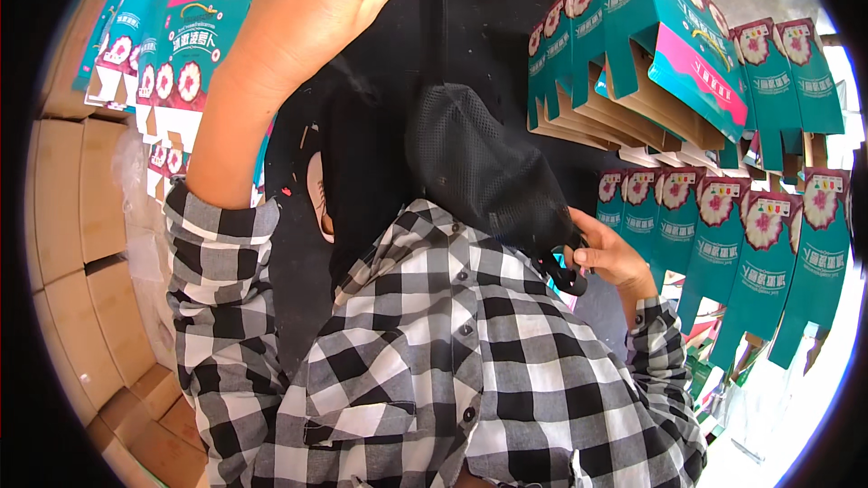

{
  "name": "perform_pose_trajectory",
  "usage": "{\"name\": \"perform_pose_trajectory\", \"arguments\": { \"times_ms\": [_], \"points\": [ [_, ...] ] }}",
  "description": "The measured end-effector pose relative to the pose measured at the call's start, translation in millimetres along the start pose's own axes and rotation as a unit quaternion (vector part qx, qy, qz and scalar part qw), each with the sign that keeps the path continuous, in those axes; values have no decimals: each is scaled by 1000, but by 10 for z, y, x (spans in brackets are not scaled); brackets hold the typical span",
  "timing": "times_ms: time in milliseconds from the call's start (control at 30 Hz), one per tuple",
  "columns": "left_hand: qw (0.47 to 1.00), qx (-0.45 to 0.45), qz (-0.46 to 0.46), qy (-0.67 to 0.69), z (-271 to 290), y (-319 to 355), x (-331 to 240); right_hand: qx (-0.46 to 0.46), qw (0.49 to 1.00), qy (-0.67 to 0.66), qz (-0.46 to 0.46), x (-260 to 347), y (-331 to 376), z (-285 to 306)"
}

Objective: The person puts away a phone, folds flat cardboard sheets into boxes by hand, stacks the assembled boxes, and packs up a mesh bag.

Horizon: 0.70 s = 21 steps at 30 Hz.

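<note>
A black mesh bag [484, 163] hangs slack in front of my checked shirt, over my dark-clad legs. My left hand [334, 0] is raised at the top edge, its fingertips pinched together. From there a thin black strap [443, 27] runs down to the top of the bag. Part of that hand is cut off by the picture's edge. Lower down on the right, my right hand [610, 256] grips the bag's other end, thumb and fingers closed beside a dark curved piece [565, 276]. Whatever is inside the bag cannot be made out.
Teal printed cartons [624, 45] stand stacked at the right, with more in a row [714, 244] below them. Other teal cartons [194, 45] rise behind my left arm. Brown cardboard boxes [104, 190] are piled along the left. The floor [298, 307] is dark.
</note>
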<state>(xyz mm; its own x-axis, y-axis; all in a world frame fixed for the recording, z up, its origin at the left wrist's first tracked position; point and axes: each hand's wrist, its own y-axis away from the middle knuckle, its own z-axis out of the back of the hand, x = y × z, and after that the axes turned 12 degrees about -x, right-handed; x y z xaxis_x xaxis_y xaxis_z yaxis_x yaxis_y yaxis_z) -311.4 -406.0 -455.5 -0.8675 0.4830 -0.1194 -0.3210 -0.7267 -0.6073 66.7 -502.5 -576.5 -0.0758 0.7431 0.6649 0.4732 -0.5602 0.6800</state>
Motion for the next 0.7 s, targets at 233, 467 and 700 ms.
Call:
{"name": "perform_pose_trajectory", "arguments": {
  "times_ms": [233,467,700],
  "points": [
    [997,-11,-6,72,-130,248,53,-8,998,60,32,48,-143,29],
    [993,68,47,88,-104,307,-153,-84,980,182,17,132,-181,-86],
    [995,25,23,94,-142,182,-213,-52,894,441,66,270,-157,-134]
  ]
}}
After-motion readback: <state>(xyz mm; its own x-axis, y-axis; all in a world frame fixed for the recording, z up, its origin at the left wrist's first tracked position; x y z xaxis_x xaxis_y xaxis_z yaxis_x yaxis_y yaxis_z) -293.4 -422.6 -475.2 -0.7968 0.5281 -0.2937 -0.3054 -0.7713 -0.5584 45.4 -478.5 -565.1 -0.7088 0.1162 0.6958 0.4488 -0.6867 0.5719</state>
